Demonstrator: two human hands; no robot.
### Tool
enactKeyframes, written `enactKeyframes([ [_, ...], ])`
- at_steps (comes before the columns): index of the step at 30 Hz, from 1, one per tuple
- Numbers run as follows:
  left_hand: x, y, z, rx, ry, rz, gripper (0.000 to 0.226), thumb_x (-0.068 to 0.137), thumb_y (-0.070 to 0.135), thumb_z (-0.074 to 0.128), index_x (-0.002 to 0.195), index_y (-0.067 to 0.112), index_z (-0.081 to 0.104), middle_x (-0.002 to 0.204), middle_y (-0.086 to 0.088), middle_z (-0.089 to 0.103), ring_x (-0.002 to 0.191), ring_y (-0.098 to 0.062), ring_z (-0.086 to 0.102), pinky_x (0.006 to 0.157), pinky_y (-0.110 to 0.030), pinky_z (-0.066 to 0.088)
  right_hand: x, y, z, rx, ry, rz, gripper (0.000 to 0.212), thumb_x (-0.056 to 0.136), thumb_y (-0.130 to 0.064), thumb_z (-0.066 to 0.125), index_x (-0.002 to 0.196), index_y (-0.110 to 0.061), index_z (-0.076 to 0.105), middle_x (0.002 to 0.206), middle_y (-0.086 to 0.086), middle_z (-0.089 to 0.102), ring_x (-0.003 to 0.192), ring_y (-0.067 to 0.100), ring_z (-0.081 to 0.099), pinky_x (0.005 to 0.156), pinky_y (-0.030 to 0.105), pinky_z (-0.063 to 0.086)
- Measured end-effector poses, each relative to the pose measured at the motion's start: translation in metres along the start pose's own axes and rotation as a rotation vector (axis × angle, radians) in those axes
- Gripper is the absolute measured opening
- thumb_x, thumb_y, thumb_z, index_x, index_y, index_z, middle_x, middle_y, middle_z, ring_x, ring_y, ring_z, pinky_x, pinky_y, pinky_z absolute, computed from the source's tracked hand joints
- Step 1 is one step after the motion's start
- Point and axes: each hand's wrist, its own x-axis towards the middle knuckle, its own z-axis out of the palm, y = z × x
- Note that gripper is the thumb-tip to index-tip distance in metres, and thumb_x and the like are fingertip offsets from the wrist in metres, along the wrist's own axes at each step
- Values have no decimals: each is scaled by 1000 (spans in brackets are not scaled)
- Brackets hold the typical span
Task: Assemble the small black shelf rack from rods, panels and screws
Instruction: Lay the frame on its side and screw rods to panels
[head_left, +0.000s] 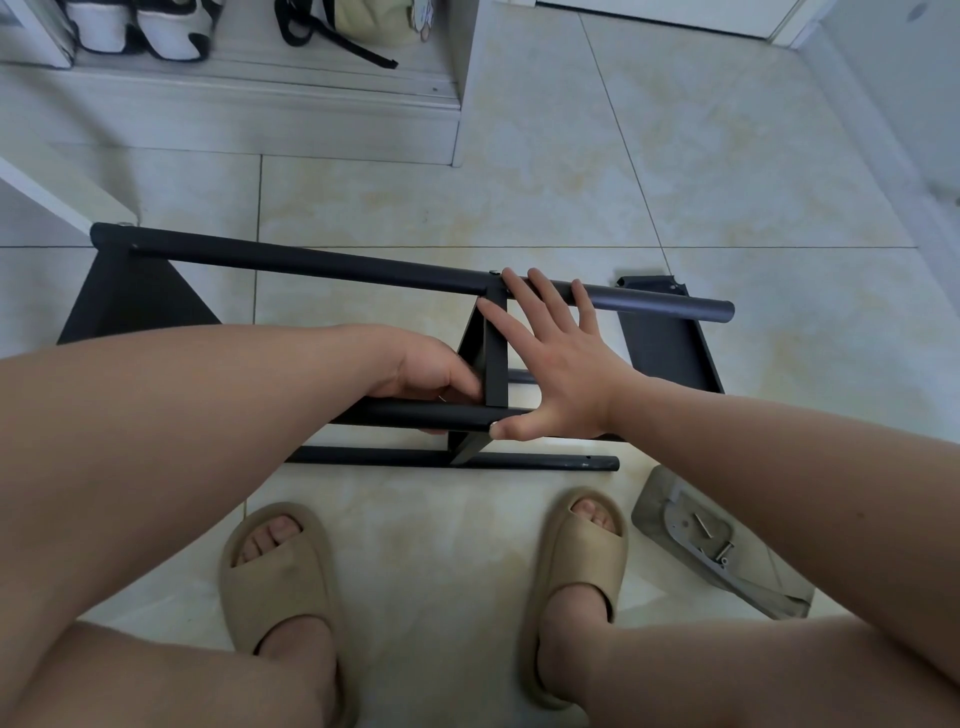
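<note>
The black shelf rack lies on its side on the tiled floor. Its long top rod (322, 262) runs from far left to right, above a middle panel (493, 358) standing on edge. My right hand (561, 364) lies flat with straight fingers across that panel and the top rod, thumb against a nearer rod (415, 415). My left hand (431, 374) curls its fingers round this nearer rod beside the panel. A third rod (545, 461) lies lowest, by my feet. Another panel (124, 296) stands at the left end, and a loose panel (670, 338) lies at the right.
A clear plastic bag (711, 540) with screws and a small metal tool lies on the floor at the right. My feet in tan slippers (280, 577) stand just in front of the rack. A low white cabinet (249, 114) with shoes and a bag is behind.
</note>
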Motion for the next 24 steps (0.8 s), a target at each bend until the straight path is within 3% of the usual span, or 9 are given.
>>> enactKeyframes([
  [3,-1,-1,-1,31,-4,42,15,92,8,54,93,6,68,74,-7,66,69,-21,58,70,-30,46,0,0,0,-7,-3,1,125,63,-96,36,161,-31,-4,168,5,-18,154,29,-21,120,61,-15],
  [8,1,-3,-2,26,-28,80,26,90,3,53,79,14,75,82,-7,70,82,-24,61,82,-34,45,0,0,-1,-12,-8,2,125,63,-97,36,161,-30,-4,168,5,-18,154,29,-21,120,61,-14],
  [11,1,-4,-4,20,-64,83,34,90,2,52,73,18,77,79,-5,71,73,-19,64,73,-29,48,0,0,-1,-14,-10,3,125,63,-97,36,161,-30,-4,168,5,-19,154,29,-22,120,61,-15],
  [14,0,-4,-4,11,-68,77,29,90,1,51,80,15,75,81,-4,71,75,-18,64,72,-28,48,0,0,-1,-11,-7,2,125,63,-97,37,161,-31,-5,168,5,-19,153,29,-22,120,61,-15],
  [19,-1,-1,-2,-45,-31,39,22,92,6,49,107,6,66,103,-13,64,93,-26,56,86,-36,45,0,0,0,-14,-3,0,125,63,-97,36,161,-31,-4,168,5,-18,154,30,-21,120,61,-14],
  [24,-1,-1,1,29,40,-26,19,93,21,59,107,13,69,92,-3,68,89,-20,62,78,-32,53,0,0,0,-13,-3,0,125,63,-97,36,161,-31,-4,168,5,-18,154,30,-21,120,61,-14],
])
